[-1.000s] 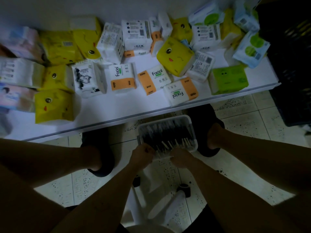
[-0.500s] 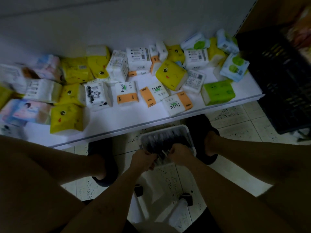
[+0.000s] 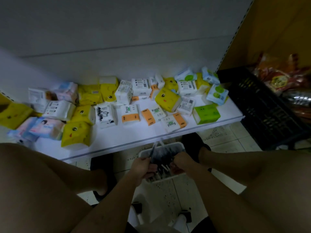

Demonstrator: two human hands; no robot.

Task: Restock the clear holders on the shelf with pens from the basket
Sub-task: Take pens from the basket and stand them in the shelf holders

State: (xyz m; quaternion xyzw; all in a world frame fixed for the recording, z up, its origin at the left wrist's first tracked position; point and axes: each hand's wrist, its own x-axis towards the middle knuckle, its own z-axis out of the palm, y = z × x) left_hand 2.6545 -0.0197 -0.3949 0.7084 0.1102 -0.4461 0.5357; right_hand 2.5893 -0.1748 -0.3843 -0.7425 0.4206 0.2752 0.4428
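A white plastic basket point(image 3: 180, 145) stands on the tiled floor between my feet, just below the shelf's front edge. It is full of dark pens point(image 3: 161, 171) with pale ends. My left hand point(image 3: 142, 167) grips a bunch of these pens, and their blurred far ends stick up over the basket's far rim. My right hand point(image 3: 182, 160) is curled over the same bunch on the basket's right side. No clear holder is in view.
The low white shelf point(image 3: 134, 139) carries several tissue packs point(image 3: 165, 99) in yellow, white, orange and green. A black crate point(image 3: 262, 105) with red packages stands at the right. My bare legs flank the basket, and a white wheeled stool point(image 3: 156, 207) is under me.
My view has tilted up, showing more of the wall. Both hands have closed in over the basket's middle and raised a bunch of pens, whose ends now poke above the far rim.
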